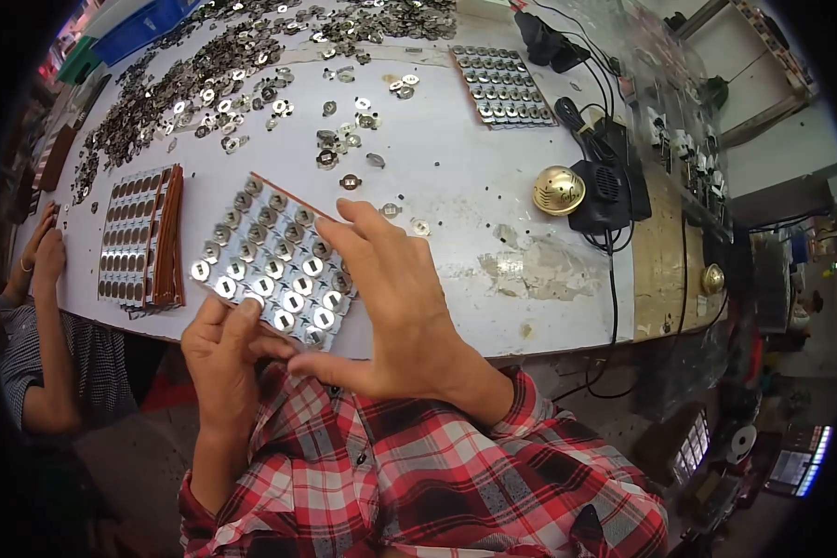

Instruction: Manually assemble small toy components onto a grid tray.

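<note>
A panel with rows of round silver metal pieces is held tilted above the table's near edge. My left hand grips its lower edge, with the thumb on top and the fingers underneath. Around its right side my right hand spans from edge to edge, fingertips at the upper right and thumb by the lower right corner. To the left stands a stack of similar panels with brown edges. Loose silver metal pieces lie just beyond my hands.
A large heap of loose metal pieces covers the far left, near a blue bin. Another filled panel lies at the back. On the right are a gold round object, a black adapter and cables. A co-worker's hand rests at the left.
</note>
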The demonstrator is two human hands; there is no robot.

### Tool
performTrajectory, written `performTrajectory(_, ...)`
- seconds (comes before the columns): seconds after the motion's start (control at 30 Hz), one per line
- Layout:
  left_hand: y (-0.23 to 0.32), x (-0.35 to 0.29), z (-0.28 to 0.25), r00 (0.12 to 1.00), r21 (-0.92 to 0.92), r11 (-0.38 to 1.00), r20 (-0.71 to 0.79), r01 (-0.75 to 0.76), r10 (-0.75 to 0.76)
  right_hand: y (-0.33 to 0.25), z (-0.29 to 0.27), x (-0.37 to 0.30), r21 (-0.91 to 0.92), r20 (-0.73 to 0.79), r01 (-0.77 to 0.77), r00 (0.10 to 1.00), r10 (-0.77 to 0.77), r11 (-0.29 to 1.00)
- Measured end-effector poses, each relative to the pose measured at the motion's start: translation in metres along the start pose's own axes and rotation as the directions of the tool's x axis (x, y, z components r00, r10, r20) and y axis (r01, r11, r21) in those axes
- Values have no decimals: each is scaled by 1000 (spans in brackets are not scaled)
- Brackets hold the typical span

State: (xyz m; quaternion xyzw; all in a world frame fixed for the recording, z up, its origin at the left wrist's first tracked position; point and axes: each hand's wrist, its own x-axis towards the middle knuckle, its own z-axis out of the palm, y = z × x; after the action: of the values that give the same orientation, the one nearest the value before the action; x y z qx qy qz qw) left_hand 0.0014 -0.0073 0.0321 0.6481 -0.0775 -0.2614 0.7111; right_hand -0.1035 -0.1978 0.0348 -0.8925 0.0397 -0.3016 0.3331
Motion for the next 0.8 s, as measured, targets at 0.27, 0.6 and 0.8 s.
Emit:
performTrajectory(0.27,82,67,56,964,93,978,213,-184,161,32,-35,-26,45,-273,10,962,2,999)
performTrajectory(0.6,43,244,227,848,166,986,525,-18,-73,32,-27,-28,103,-247,-88,963,111,991)
performTrajectory(0.8,27,261,265,831,83,984,527,160,-180,37,-28,-27,92,-186,-73,979,89,993)
